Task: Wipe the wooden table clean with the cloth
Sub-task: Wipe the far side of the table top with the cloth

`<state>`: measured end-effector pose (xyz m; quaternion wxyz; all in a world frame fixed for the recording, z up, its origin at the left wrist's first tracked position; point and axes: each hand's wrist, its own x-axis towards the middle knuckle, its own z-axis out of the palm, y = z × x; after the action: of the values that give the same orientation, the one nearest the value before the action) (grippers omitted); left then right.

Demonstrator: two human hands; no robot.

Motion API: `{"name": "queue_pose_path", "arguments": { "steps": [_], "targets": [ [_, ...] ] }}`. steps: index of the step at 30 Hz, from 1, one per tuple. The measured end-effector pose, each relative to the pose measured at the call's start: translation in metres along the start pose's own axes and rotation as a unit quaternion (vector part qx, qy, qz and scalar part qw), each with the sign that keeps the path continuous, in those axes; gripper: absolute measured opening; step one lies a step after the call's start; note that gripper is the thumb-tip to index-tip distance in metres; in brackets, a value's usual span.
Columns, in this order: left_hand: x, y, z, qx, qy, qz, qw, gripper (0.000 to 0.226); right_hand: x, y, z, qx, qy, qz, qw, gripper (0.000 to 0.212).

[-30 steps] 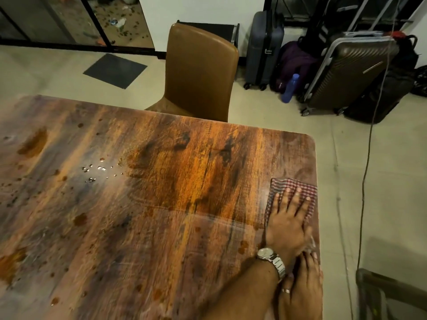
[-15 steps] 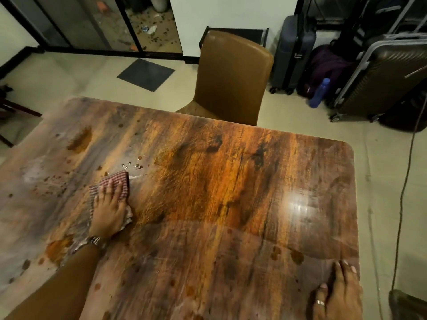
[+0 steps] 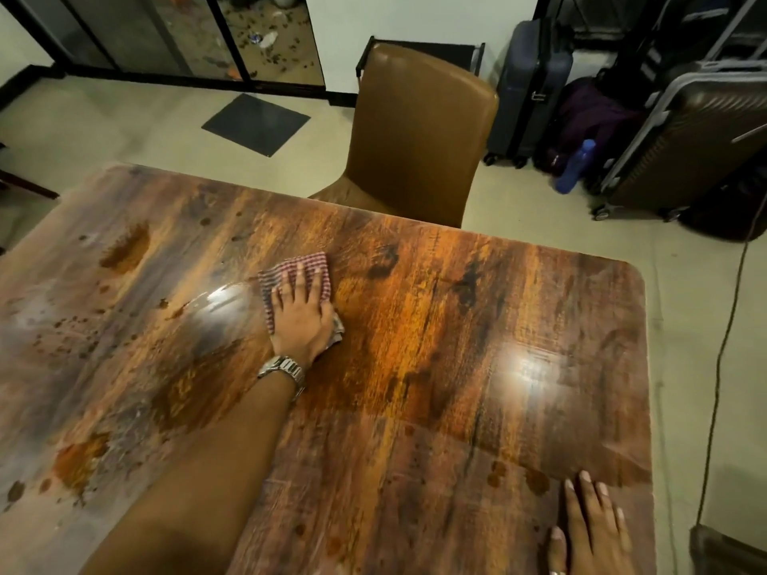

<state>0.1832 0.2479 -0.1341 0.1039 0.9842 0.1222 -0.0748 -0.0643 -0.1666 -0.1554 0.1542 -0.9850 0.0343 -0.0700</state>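
Room lies open on every side of your left hand [image 3: 299,315], which presses flat, fingers spread, on the checked cloth [image 3: 296,271] in the middle of the wooden table [image 3: 456,325], well apart from all its edges. The cloth sits bunched under that palm, its red-and-white part showing past your fingertips. Your right hand [image 3: 591,529] rests flat and empty near the table's right edge, close to the near corner, holding nothing. That right edge ends in a rounded far corner; the far edge runs just in front of one brown chair [image 3: 419,130], whose seat tucks under it. Left of the cloth the surface carries many brown spots and smears, with one large stain [image 3: 126,249] near the far left and another [image 3: 79,460] toward the near left. You wear one metal watch [image 3: 284,369] on the left wrist. Two suitcases stand on the floor to the far right: one dark blue [image 3: 527,89], one brown [image 3: 685,147], with one blue bottle [image 3: 575,166] between them.
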Motion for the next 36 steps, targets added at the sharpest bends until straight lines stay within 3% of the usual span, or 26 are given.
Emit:
{"name": "queue_pose_path", "arguments": {
  "steps": [7, 13, 17, 27, 31, 36],
  "targets": [
    [0.004, 0.101, 0.016, 0.011, -0.007, 0.074, 0.997, 0.070, -0.001, 0.007, -0.005, 0.017, -0.006, -0.019, 1.000, 0.055],
    [-0.016, 0.200, 0.038, 0.009, -0.024, 0.152, 0.988, 0.076, 0.001, 0.007, -0.008, -0.005, -0.064, -0.003, 0.998, 0.064],
    [-0.040, 0.261, 0.058, 0.000, -0.030, 0.208, 0.978, 0.075, 0.050, 0.011, -0.010, -0.001, -0.095, -0.014, 0.995, 0.061],
    [-0.068, 0.408, 0.093, 0.023, -0.041, 0.343, 0.938, 0.066, 0.093, 0.021, -0.004, 0.027, -0.078, 0.052, 0.995, 0.065],
    [-0.071, 0.422, 0.102, 0.024, -0.037, 0.353, 0.935, 0.068, 0.097, 0.023, -0.001, 0.029, -0.064, 0.088, 0.994, 0.072],
    [-0.099, 0.400, 0.104, 0.011, -0.037, 0.389, 0.920, 0.067, 0.091, 0.018, -0.001, 0.038, -0.015, 0.157, 0.987, 0.065]
  ]
}}
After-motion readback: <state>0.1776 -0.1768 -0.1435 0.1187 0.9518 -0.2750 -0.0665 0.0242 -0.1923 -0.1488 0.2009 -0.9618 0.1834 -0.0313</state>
